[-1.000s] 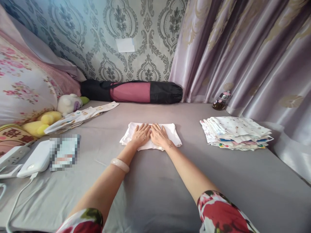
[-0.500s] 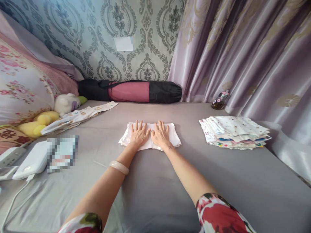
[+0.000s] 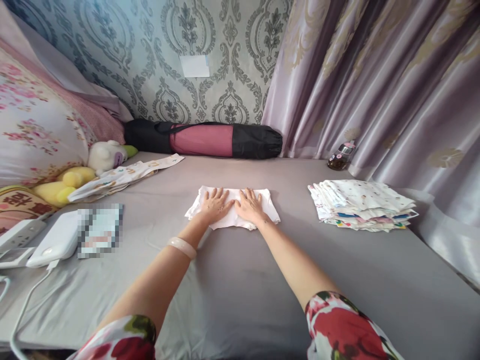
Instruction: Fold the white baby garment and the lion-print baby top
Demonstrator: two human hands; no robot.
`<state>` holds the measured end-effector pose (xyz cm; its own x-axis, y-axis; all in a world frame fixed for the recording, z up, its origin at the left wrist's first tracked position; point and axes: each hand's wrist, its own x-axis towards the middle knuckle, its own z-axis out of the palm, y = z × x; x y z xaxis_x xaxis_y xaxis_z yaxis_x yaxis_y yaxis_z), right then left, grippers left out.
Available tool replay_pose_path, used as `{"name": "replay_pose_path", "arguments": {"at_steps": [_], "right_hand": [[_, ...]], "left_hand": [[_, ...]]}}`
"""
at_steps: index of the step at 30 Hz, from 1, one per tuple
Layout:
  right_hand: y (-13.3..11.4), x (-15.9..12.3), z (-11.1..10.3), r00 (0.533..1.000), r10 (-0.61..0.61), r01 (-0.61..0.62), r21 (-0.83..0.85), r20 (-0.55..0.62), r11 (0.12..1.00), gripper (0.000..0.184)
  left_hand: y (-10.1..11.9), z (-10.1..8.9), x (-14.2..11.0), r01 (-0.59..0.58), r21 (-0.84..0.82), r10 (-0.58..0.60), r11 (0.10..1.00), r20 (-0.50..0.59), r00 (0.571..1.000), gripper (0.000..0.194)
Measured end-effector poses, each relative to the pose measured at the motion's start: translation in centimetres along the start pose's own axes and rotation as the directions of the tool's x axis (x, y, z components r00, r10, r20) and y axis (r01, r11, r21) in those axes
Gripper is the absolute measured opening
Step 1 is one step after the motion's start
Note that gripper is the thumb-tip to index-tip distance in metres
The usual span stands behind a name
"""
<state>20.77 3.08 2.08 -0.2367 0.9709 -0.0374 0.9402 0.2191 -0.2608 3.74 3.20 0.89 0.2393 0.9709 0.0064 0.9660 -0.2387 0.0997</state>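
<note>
Pressing flat with both palms, the person holds a folded white cloth down on the grey bed sheet, near the middle of the bed and well short of the rolled mat bag along the wall. The left hand and right hand lie side by side on the cloth, thumbs nearly touching, fingers spread and stretched out, gripping nothing. A pale bangle sits on the left wrist. To the right, well apart, a stack of folded printed cloths rests by the curtain; to the left lie a strip of printed cloth, soft toys and a white charger. Judging by the pose, the step in hand is smoothing a fold; another fold would call for pinching an edge cleanly and keeping the layers aligned.
</note>
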Motion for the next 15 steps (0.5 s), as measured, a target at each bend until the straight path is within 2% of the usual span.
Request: {"name": "replay_pose_path", "arguments": {"at_steps": [2, 4, 9, 15], "right_hand": [[1.2, 0.1, -0.6, 0.992, -0.072, 0.072, 0.009, 0.107, 0.997, 0.062], [2.3, 0.0, -1.0, 0.979, -0.147, 0.147, 0.008, 0.143, 0.989, 0.06], [3.4, -0.7, -0.3, 0.975, -0.224, 0.223, -0.043, -0.009, 0.974, 0.057], [3.3, -0.7, 0.1, 0.972, -0.232, 0.231, -0.053, -0.021, 0.972, 0.057]], "left_hand": [[-1.2, -0.4, -0.2, -0.096, -0.006, 0.097, 0.995, 0.046, 0.994, 0.068], [-2.3, -0.4, -0.4, -0.164, -0.009, 0.164, 0.986, 0.049, 0.985, 0.069], [-3.2, 0.6, -0.6, -0.197, 0.035, 0.199, 0.98, -0.053, 0.979, 0.066], [-3.0, 0.8, -0.7, -0.222, 0.022, 0.223, 0.975, -0.133, 0.966, 0.063]]}}
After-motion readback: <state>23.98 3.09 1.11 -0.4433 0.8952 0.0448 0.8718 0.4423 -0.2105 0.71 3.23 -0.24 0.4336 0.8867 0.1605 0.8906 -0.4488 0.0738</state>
